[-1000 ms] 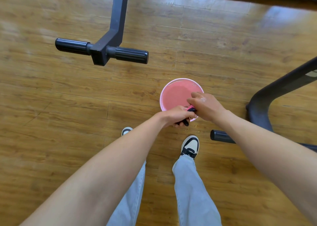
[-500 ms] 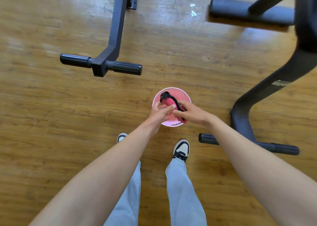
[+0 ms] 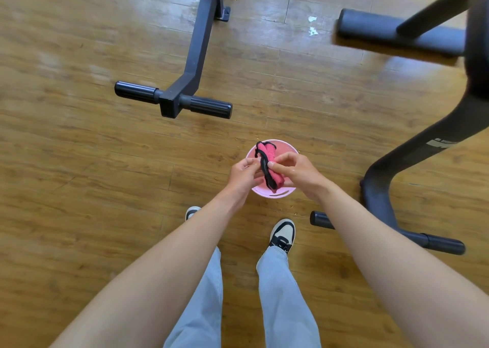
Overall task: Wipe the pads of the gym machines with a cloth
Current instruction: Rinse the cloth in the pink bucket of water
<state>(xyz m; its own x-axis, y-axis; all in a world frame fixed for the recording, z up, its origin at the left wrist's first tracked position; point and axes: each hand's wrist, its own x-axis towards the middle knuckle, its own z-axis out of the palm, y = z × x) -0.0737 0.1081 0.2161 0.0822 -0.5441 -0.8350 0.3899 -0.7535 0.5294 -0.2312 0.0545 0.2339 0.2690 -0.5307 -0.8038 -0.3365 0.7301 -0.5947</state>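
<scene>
A pink cloth with black edging is rolled into a twisted bundle above a pink bucket on the wooden floor. My left hand grips the bundle's near end from the left. My right hand pinches it from the right, thumb and fingers curled round it. The far end of the cloth sticks up past both hands. A dark roller pad of a gym machine lies at the upper right.
A black machine foot with two rubber-capped bars stands to the upper left. A curved black frame and its floor bar stand to the right. My shoes are just behind the bucket. White scraps lie on the floor.
Both hands have lifted the cloth out of the bucket and twisted it into a roll. The view has tilted up, bringing the roller pad and right frame into sight.
</scene>
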